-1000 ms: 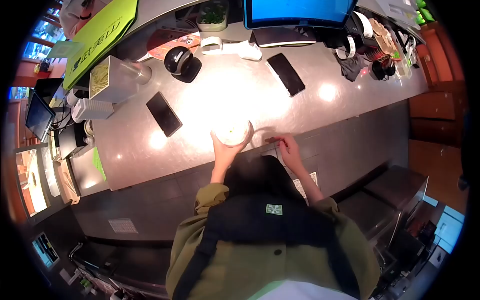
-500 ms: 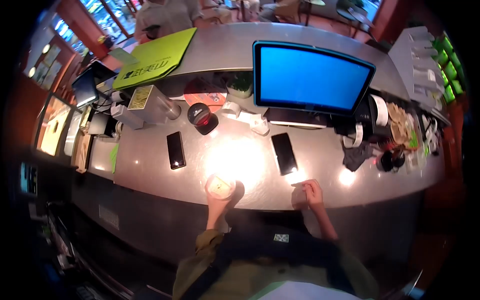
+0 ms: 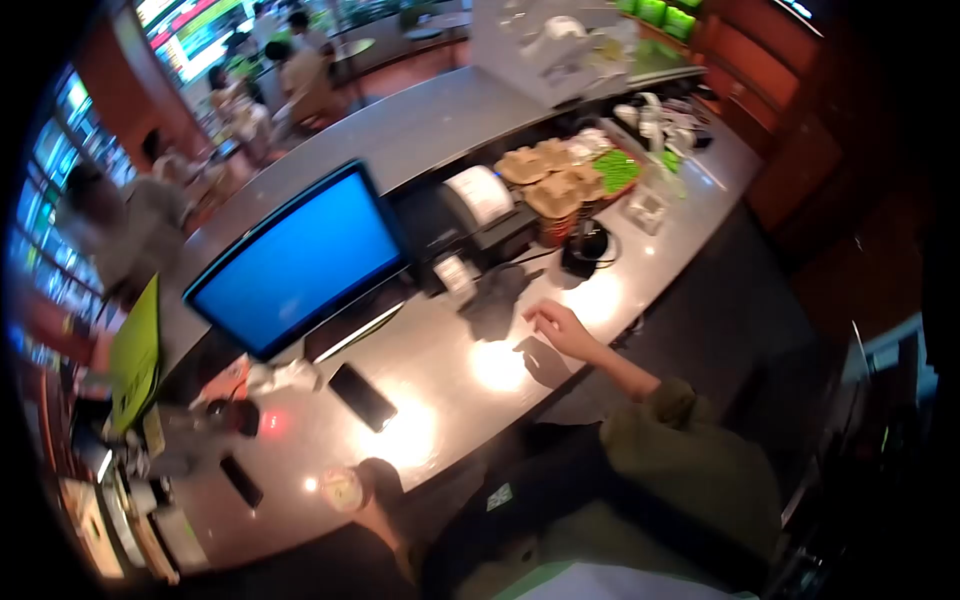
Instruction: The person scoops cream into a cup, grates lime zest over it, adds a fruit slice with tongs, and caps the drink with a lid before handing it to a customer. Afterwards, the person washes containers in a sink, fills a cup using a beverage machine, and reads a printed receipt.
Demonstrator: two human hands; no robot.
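My left hand (image 3: 374, 515) is wrapped round a cup (image 3: 342, 489) with a pale round top, at the counter's front edge. My right hand (image 3: 562, 328) hovers above the metal counter (image 3: 450, 400) with its fingers apart and slightly bent, holding nothing. A crumpled dark grey cloth (image 3: 500, 300) lies just to the left of its fingertips. Beyond the hand stands a small black object (image 3: 584, 250) whose kind I cannot make out. One dark phone (image 3: 362, 396) rests between my two hands, and a second phone (image 3: 241, 480) lies left of the cup.
A blue-screened monitor (image 3: 300, 262) stands behind the phones. Right of it is a printer with a paper roll (image 3: 480, 195), then brown cardboard cup carriers (image 3: 552, 178). A yellow-green bag (image 3: 135, 355) lies at the left. A person (image 3: 135, 230) is across the counter.
The view has swung to the right and tilted. My right hand has reached out rightward, close to the dark cloth. The cup stays in my left hand.
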